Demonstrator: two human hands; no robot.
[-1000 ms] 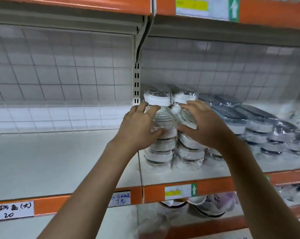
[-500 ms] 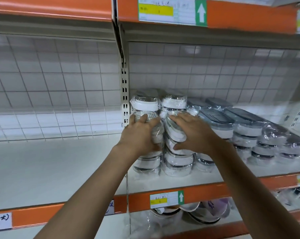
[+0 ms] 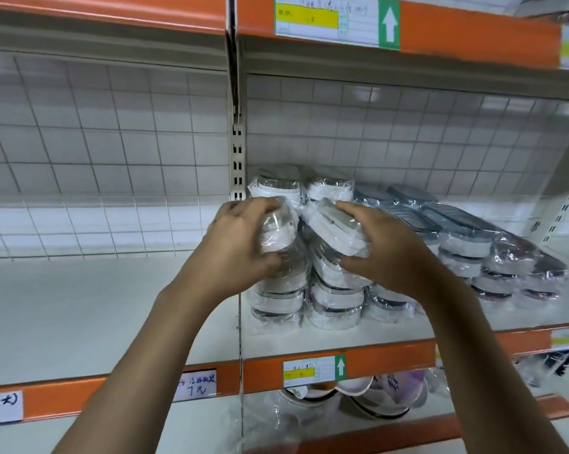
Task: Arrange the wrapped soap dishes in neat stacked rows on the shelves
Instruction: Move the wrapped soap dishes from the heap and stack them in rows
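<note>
Stacks of plastic-wrapped soap dishes stand on the middle shelf, just right of the slotted upright post. My left hand grips a wrapped white soap dish at the top of the front left stack. My right hand grips another wrapped white dish, tilted, at the top of the front right stack. Two taller white stacks stand behind. Grey-lidded wrapped dishes are stacked in rows to the right.
The left shelf bay holds nothing. A wire grid backs the shelves. Orange shelf edges carry price labels. The shelf above hangs close overhead. Wrapped bowls lie on the shelf below.
The view has shifted a little, so the stacks sit further left in frame. Both hands stay on the top dishes; the right dish is tilted more.
</note>
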